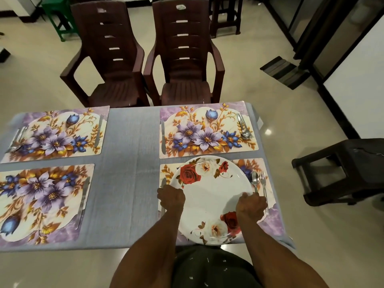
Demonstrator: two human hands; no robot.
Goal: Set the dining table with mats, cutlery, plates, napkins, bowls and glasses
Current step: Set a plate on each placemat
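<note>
A white plate (209, 196) with red and white roses lies over the near right floral mat (270, 223). My left hand (171, 197) grips its left rim and my right hand (251, 205) grips its right rim. A spoon (254, 180) and fork (263, 181) lie on that mat right of the plate, and a knife (163, 181) shows at its left edge. The far right mat (207, 129), far left mat (56, 134) and near left mat (43, 202) each carry a knife; the two far mats also carry a spoon and fork.
The table has a grey cloth (126, 173). Two dark brown plastic chairs (108, 59) (185, 57) stand at its far side. A dark stool (342, 169) stands on the floor to the right, a green stool (60, 15) at the far left.
</note>
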